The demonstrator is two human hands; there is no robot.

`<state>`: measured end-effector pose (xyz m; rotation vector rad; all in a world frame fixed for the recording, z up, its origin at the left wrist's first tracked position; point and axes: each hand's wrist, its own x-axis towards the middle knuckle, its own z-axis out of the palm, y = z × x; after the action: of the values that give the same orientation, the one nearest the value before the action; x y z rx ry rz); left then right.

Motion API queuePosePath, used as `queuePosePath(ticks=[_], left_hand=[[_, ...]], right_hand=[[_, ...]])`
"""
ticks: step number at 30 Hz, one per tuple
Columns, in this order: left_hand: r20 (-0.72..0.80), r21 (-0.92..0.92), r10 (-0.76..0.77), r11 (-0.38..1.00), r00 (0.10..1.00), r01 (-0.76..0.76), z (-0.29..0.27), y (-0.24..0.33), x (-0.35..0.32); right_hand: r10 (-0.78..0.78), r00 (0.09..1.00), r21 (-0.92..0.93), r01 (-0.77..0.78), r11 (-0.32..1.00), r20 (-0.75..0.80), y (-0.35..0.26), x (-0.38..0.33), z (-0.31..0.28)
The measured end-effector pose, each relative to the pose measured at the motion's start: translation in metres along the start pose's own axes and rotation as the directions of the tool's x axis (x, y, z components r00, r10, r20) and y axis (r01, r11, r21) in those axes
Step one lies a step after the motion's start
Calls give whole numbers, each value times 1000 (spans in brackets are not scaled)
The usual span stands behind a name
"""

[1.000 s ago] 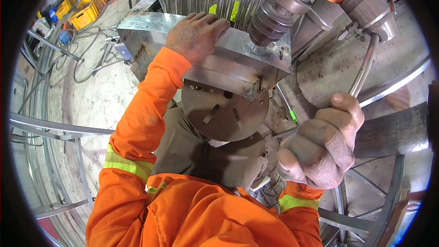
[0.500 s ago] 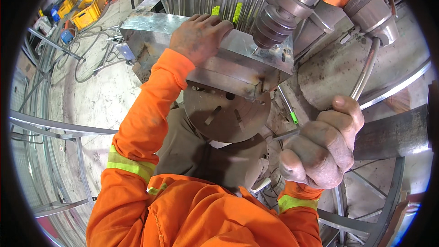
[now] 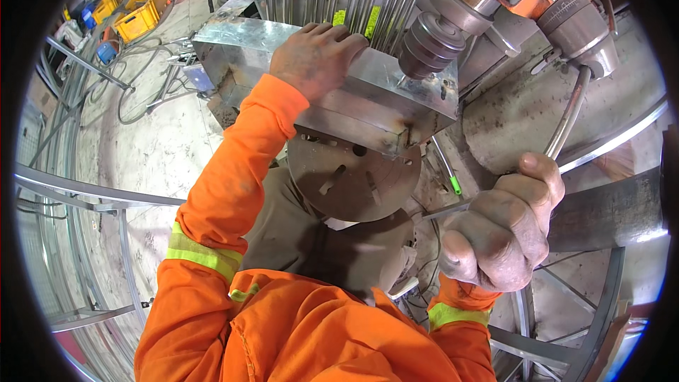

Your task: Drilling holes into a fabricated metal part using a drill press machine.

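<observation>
Though apart, one left hand (image 3: 316, 61), unclenched, atop one metal box (image 3: 368, 110); one right hand (image 3: 503, 225) tight around one lever (image 3: 570, 114).

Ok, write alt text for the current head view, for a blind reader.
A person's left hand rests on a box-shaped metal workpiece under a drill chuck, while the right hand grips a curved metal lever. Both sleeves are orange, and a round slotted plate shows below the workpiece. Yellow crates stand on the floor at upper left.

Metal box (image 3: 378, 105) slightly rightward in view
</observation>
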<state>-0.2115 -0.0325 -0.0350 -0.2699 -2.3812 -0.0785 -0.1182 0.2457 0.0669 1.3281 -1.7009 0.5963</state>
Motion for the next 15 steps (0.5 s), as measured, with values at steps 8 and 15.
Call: queuePosePath(ticks=[8,15], left_hand=[[2,1,9,1000,1000,-9,1,-1,1],[-4,12,10,1000,1000,-10,-1,-1,1]], right_hand=[[0,1000,-1,0,1000,8,0,0,0],[5,1000,-15,-5,1000,22,0,1,0]])
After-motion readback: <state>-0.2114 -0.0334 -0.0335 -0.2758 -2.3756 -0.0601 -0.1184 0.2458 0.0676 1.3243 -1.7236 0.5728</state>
